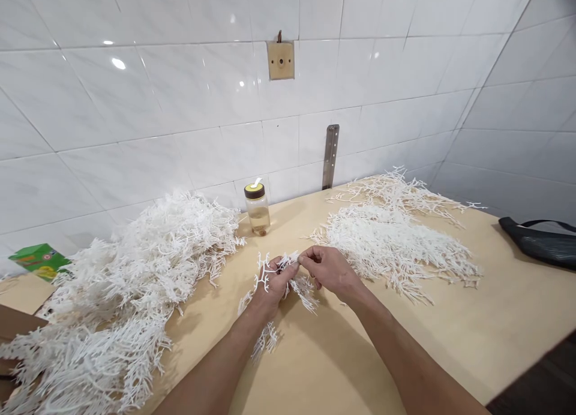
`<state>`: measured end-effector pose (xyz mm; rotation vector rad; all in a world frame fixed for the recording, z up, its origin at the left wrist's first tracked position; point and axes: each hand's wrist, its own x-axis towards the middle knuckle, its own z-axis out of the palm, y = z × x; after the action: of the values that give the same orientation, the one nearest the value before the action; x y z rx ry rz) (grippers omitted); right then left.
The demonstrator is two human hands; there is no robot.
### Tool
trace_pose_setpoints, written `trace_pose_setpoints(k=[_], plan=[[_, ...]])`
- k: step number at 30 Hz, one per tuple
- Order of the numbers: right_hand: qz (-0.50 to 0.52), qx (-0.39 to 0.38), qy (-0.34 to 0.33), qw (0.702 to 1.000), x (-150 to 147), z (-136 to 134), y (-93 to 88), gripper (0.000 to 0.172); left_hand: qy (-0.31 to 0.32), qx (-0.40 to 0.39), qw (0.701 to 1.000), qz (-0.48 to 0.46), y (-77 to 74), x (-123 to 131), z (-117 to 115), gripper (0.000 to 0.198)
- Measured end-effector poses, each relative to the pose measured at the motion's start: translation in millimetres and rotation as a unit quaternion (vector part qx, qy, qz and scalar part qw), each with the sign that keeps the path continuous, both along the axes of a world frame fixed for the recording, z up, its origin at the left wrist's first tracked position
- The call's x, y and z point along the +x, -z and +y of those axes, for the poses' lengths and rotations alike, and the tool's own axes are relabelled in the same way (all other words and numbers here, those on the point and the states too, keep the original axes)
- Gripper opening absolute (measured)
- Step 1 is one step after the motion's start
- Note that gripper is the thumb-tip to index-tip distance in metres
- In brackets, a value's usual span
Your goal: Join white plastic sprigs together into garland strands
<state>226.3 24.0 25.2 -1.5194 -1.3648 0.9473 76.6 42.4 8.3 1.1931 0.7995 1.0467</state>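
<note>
This looks like a small room for making things by hand, maybe in a home. Big heaps of white branchy sprigs [135, 271] cover much of the tan surface [508, 319]. Shiny white wall tiles [180, 103], a yellowish wall plate [281, 70] and a lidded jar [258, 214] look homey.

Glossy tiled walls [193, 103] — tan tabletop [517, 310].

Left of the clear jar [258, 216] with black-and-yellow lid, a large heap of white branching sprigs [148, 271] hides part of a green carton [39, 259]; far right, a black bag [540, 244] runs out of sight. Before the jar, held white strands [288, 261] partly hide the left hand [276, 284].
</note>
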Motion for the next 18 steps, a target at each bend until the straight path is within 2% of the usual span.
trace_pose_setpoints(k=[4, 7, 10, 12, 18], plan=[[-0.016, -0.007, 0.008, 1.0, -4, -1, -2.3, 0.014, -0.012, 0.019, 0.999, 0.029, 1.0, 0, 0, 0.036], [-0.105, 0.028, 0.03, 0.994, -8, 0, -1.5, 0.011, -0.018, 0.03, 0.998, 0.047, 1.3, 1, 0, 0.035], [-0.244, 0.123, 0.055, 0.96, -13, 2, 3.4, 0.012, -0.008, 0.036, 0.998, 0.044, 1.8, 1, 1, 0.035], [-0.3, 0.163, 0.057, 0.938, -18, 3, 7.5, 0.013, 0.001, 0.025, 0.999, 0.044, 2.4, 2, 4, 0.035], [-0.328, 0.174, 0.079, 0.925, -21, 8, 12.3, 0.01, 0.004, -0.001, 0.999, 0.032, 3.9, -2, 4, 0.034]])
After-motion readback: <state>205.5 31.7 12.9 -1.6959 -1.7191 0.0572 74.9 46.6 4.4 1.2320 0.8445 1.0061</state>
